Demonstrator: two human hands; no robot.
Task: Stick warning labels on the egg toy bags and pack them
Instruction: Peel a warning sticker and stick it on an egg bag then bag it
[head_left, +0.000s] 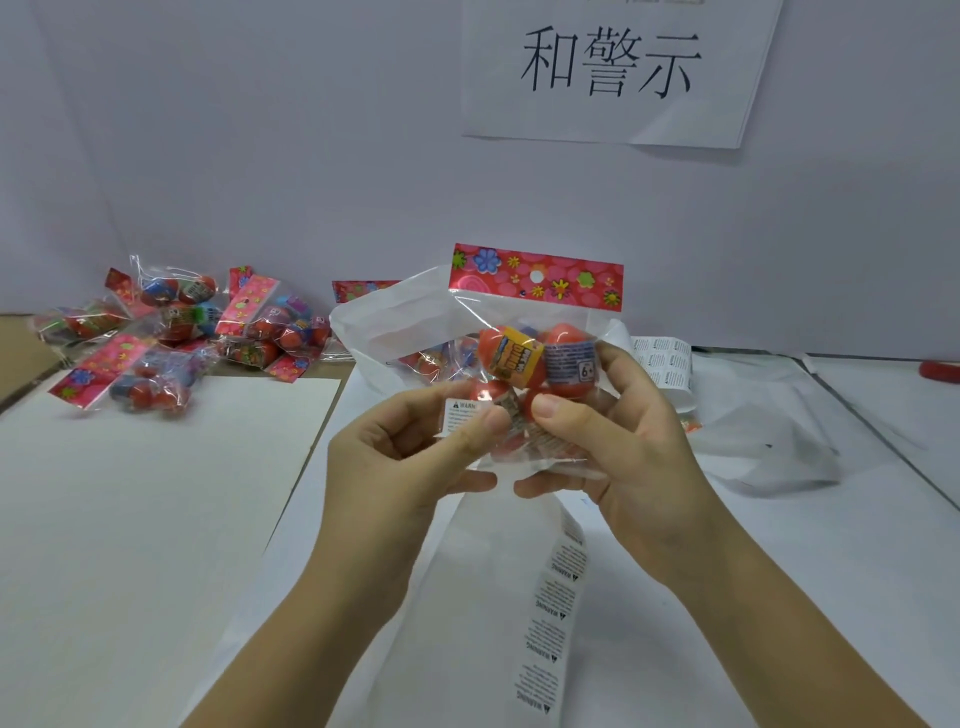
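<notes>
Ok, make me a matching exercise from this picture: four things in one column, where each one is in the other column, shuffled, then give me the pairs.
Things
1. warning label
2. label strip
3. pile of egg toy bags
4. paper sign

Places
A. up on the wall
B. at the far left of the table
C. pinched by the left hand against the egg toy bag that the right hand holds
D. flat on the table, between the forearms

Pairs: 1-C, 2-D, 3-B, 4-A.
</notes>
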